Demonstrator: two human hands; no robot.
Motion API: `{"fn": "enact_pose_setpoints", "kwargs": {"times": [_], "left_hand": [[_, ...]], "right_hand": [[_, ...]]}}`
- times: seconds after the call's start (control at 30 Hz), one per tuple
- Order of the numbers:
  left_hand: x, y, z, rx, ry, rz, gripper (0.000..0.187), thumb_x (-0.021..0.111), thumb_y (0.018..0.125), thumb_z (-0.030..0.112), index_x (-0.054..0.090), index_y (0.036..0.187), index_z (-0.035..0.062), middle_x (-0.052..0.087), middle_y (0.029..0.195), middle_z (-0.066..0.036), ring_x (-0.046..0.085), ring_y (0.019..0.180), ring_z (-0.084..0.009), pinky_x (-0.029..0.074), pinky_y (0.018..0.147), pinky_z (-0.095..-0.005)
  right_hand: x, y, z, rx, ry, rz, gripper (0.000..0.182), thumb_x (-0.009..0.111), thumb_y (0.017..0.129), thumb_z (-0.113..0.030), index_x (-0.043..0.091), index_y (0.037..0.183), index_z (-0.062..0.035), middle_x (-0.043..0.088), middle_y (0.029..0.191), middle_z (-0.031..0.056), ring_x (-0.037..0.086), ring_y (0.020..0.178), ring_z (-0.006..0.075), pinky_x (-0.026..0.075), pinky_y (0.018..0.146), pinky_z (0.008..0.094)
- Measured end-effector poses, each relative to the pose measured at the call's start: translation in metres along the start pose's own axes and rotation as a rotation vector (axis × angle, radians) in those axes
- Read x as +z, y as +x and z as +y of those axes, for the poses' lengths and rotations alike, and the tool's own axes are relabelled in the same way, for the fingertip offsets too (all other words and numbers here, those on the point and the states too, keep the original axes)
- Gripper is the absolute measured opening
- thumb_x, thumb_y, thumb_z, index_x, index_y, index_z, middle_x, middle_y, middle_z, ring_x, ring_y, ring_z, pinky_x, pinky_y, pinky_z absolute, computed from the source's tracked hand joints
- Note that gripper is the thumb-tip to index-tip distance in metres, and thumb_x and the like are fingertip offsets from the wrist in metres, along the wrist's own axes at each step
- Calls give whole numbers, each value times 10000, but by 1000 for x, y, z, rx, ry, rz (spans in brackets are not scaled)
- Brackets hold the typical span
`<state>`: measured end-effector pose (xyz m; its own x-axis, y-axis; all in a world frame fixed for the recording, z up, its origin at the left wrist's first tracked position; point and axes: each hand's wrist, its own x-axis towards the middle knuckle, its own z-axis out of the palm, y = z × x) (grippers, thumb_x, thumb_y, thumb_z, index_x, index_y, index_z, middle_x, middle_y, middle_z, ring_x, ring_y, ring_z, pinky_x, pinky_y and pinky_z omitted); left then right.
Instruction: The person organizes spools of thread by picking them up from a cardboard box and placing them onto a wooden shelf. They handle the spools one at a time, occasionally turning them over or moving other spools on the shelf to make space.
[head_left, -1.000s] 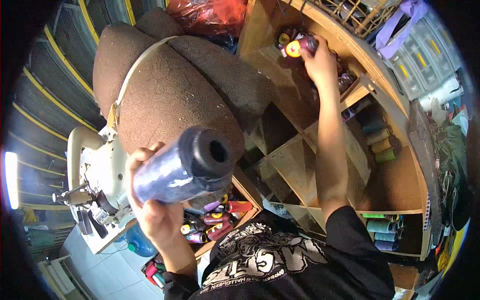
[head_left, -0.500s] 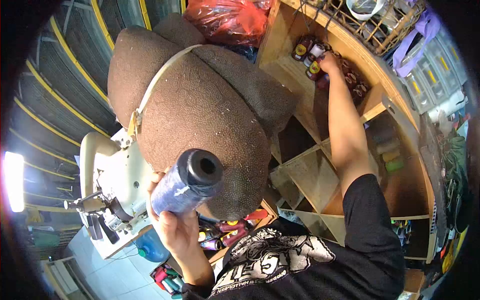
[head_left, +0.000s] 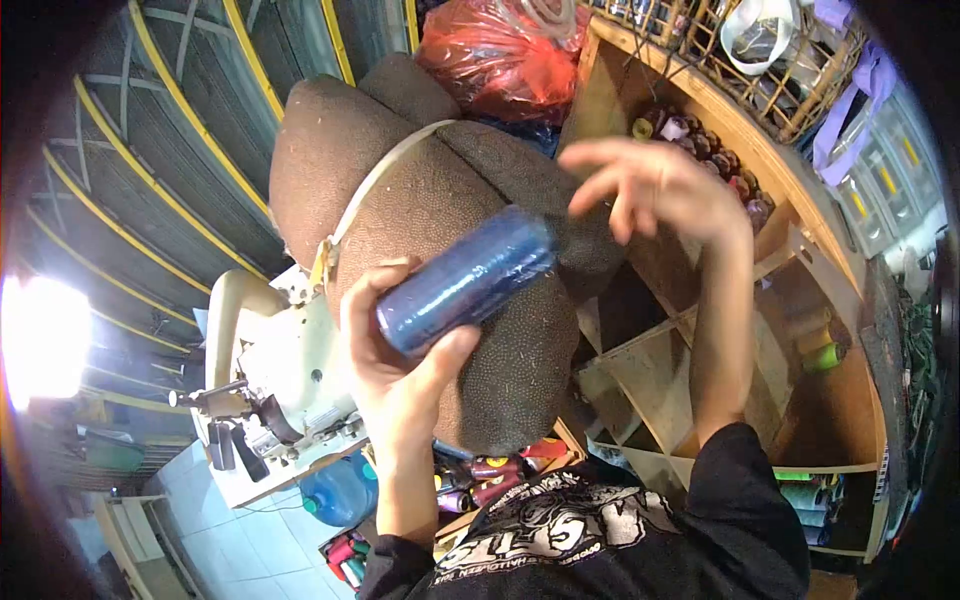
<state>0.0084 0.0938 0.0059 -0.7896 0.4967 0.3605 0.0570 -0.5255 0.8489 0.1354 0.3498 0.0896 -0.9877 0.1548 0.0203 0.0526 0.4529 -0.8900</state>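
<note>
My left hand (head_left: 392, 365) grips the lower end of a blue thread spool (head_left: 468, 282), which is wrapped in shiny clear plastic and tilted up to the right. Above and to the right of it, my right hand (head_left: 670, 195) is in the air, blurred by motion. Its fingers are spread and nothing shows in them. Beyond that hand, dark red thread spools (head_left: 715, 160) lie in the top compartment of a wooden shelf (head_left: 640, 345). Behind the blue spool sits a large bundle of brown dotted material (head_left: 420, 190), tied with a pale band.
A cream sewing machine (head_left: 300, 355) stands to the left on a white table. A red plastic bag (head_left: 500, 60) lies behind the bundle. Below are a blue water jug (head_left: 340, 492) and more thread spools (head_left: 495, 467). A green spool (head_left: 823, 357) rests in a right-hand compartment.
My right hand has come away from the spools in the shelf towards the blue one. My left hand has turned the blue spool, so its side now shows instead of its open end.
</note>
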Motion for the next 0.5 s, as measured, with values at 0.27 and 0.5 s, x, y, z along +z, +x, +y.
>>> {"fn": "enact_pose_setpoints", "kwargs": {"times": [0.27,0.5], "left_hand": [[18,4,6,305,310,-245,731,792,623,-4,433,1260,11,448,1259,-172,510,1161,-287,428,969,-380],[7,7,-1,139,427,-433,819,814,642,27,365,1326,-10,501,1242,-133,502,1154,-222,421,974,-362]], "right_hand": [[74,-20,-30,-68,287,182,454,688,823,-250,547,1195,-31,609,945,54,607,844,111,498,693,236],[73,-30,-25,-104,286,245,560,707,715,-152,530,1222,8,574,1163,112,552,1073,181,422,946,317]]}}
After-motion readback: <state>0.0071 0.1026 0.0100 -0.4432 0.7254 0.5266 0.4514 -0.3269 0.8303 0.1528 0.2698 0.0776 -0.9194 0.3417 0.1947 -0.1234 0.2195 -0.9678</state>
